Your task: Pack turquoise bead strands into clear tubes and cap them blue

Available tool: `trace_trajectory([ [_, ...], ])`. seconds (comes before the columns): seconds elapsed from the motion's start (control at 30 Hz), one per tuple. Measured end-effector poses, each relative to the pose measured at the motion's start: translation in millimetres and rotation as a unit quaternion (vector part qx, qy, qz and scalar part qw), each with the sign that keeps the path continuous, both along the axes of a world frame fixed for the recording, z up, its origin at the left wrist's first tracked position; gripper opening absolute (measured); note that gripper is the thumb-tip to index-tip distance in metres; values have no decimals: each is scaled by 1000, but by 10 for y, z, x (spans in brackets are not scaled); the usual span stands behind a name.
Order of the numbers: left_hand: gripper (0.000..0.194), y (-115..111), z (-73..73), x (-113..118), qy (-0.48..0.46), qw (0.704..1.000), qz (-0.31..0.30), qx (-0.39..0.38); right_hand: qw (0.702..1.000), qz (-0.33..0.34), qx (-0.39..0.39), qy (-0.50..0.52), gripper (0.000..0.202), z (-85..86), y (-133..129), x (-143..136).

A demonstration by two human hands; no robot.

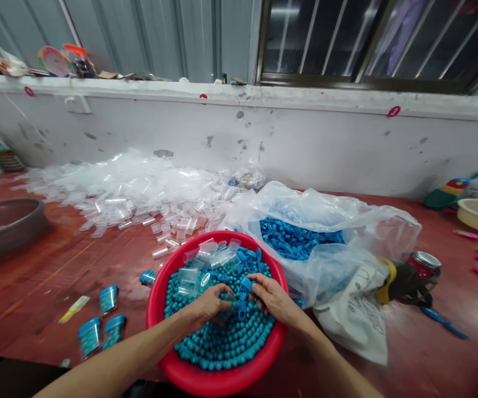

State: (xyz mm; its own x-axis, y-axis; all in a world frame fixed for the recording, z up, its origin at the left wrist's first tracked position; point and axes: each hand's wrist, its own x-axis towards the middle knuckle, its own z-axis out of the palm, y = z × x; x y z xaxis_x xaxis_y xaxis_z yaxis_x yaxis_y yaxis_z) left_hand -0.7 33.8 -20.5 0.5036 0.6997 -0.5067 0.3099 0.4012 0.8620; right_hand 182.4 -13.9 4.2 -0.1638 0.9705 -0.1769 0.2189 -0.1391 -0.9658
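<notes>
A red basin [155, 309] full of teal beads [222, 351] stands in front of me. Over the beads, my left hand [214, 304] is closed around what looks like a clear plastic tube, mostly hidden by the fingers. My right hand [270, 296] pinches a blue plastic cap [247, 285] just beside it. Below that cap, another blue plastic piece [242, 310] lies against the beads. Empty clear tubes [193, 276] and more blue caps [239, 265] rest on the beads at the basin's far side.
Several bead-filled containers with blue lids [108, 299] stand left of the basin. Behind it spreads a heap of clear tubes [139, 188]. A plastic bag [372, 226] of blue parts [297, 237] lies to the right, near a red jar [425, 264]. A grey basin [10, 226] sits far left.
</notes>
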Motion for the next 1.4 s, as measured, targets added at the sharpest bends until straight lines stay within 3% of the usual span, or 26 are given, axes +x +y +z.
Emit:
trace_trajectory([
  [0.17, 35, 27, 105, -35, -222, 972, 11, -70, 1000, -22, 8, 5, 29, 15, -6, -4],
  [0.3, 36, -9, 215, -19, -289, 953, 42, -77, 997, -16, 79, 14, 17, 23, -1, -90],
  [0.47, 30, -67, 242, 56, -324, 943, 62, -39, 997, -28, 54, 51, 11, 2, -6, -233],
  [0.53, 30, -75, 223, 52, -268, 960, 76, -14, 997, -38, 49, 48, 16, -10, -12, -240],
  [0.63, 26, -57, 174, -24, -85, 992, 59, 69, 998, -17, 47, 29, 25, 25, -30, -190],
  [0.73, 23, 1, 97, -130, 111, 973, 17, 202, 995, -26, 76, -64, 22, 132, -55, -120],
  [0.8, 19, 48, 28, -144, 173, 958, 5, 229, 986, -42, 97, -129, 20, 197, -68, -96],
  [0.93, 15, 126, -90, 64, 153, 976, -3, 153, 983, -44, 111, -137, 20, 185, -75, -101],
  [1.07, 16, 185, -66, 268, 53, 997, -28, 38, 996, -54, 61, -25, 28, 63, -57, -60],
  [1.23, 31, 202, 80, 99, -79, 996, -35, -17, 997, -63, 12, 42, 36, 5, -37, 15],
  [1.4, 36, 86, 149, -76, -221, 970, -68, -77, 997, -33, 57, -26, 31, -10, -30, -74],
])
